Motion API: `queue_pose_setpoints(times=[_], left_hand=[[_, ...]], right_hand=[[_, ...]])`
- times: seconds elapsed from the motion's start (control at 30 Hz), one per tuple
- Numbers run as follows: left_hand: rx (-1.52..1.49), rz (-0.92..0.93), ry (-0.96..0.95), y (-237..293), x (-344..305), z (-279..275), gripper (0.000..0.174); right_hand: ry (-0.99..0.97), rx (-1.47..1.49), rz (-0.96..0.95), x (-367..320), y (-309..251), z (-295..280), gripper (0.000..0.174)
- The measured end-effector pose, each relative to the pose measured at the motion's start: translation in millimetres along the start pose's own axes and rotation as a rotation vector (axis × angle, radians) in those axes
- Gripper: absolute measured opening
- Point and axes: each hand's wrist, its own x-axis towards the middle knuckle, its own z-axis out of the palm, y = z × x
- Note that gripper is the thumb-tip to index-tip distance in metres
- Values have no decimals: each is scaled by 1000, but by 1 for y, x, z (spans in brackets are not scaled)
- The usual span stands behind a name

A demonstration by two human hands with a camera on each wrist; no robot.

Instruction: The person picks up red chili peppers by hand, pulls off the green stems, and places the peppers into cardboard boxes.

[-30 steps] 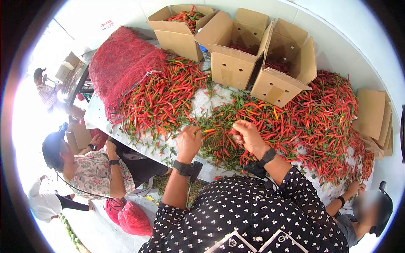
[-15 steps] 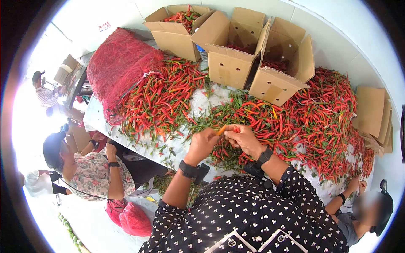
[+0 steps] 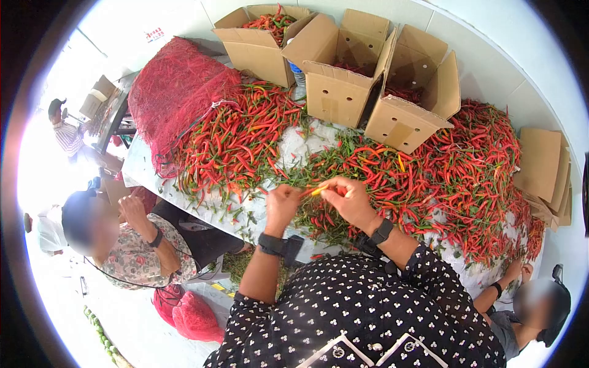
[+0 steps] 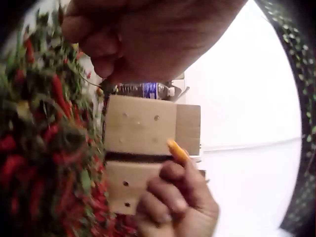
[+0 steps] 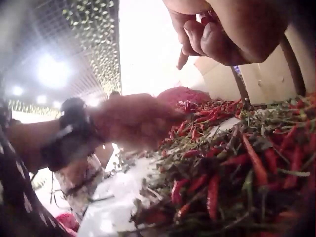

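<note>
Far left of the grip we see a person in a floral top [image 3: 132,260]. Closer in, up and left of the grip, lies a red net sack [image 3: 184,86], and beside it spreads a pile of loose chillies [image 3: 245,141]. Behind that pile we find a filled box [image 3: 254,56], chillies showing at its top. Just left of the grip comes the left hand [image 3: 282,207], its fingers curled; we cannot tell whether they hold anything. At the grip itself, the right hand [image 3: 348,201] pinches an orange chilli [image 3: 319,191] between thumb and fingers, one end pointing toward the left hand. Beyond the grip we see two more cardboard boxes [image 3: 331,98], with red chillies low inside. Right of the grip stretches a broad heap of red chillies [image 3: 481,156]. Farther right, flattened cardboard [image 3: 538,165] stands near the wall.
</note>
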Motion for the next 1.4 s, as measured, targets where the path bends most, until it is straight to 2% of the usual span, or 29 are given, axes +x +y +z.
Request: queue_pose_setpoints(times=[0.03,0.07,0.1,0.17,0.2,0.27,0.37,0.43,0.5,0.53,0.6,0.67,0.73,0.77,0.9,0.97,1.03,1.1,1.17,1.2,1.27,1.4], left_hand=[[98,-12,101,-3,3,-7,22],[98,-13,99,-6,4,-14,22],[212,-18,79,-6,4,-22,24],[328,-25,63,-9,1,-25,26],[330,43,13,-11,-4,-20,26],[386,133,-116,-15,-9,-11,21],[264,152,-35,-24,-11,2,19],[208,197,8,-25,-11,6,18],[-33,3,-137,-19,-11,3,16],[-32,3,-137,-12,-14,2,16],[-248,3,-257,6,-21,1,15],[-224,14,-281,14,-23,3,14],[-200,24,-304,15,-25,6,13],[-201,91,-309,14,-26,7,12],[-231,253,-374,25,-33,1,11],[-193,259,-412,32,-38,-6,9],[-97,445,-481,33,-37,-10,10],[-20,480,-458,14,-26,-13,11],[197,684,-125,-9,-5,-19,11],[200,686,-123,-11,5,-25,11],[408,489,-1,-10,25,-34,11],[489,504,138,-23,61,-26,10]], right_hand=[[5,132,90,1,-3,-3,12],[-13,319,174,5,6,-9,10],[-14,320,176,7,12,-16,10],[-56,656,375,9,23,-28,13],[-90,710,392,9,25,-29,16],[-122,726,412,6,29,-28,17],[-150,715,448,3,31,-25,15],[-160,501,467,1,29,-23,11],[-132,481,488,1,25,-21,8],[-108,418,472,2,24,-20,8],[-85,356,456,3,18,-14,8],[-105,216,297,4,7,-10,11],[-113,185,265,3,9,-9,12],[-120,154,234,3,10,-9,12],[-76,346,353,3,21,-16,12],[58,540,452,5,28,-22,12],[53,571,446,8,30,-32,11],[85,506,459,8,31,-39,11],[66,473,453,8,31,-44,11],[66,479,468,8,32,-45,11],[68,507,509,7,32,-44,12],[-44,601,518,4,36,-40,10]])
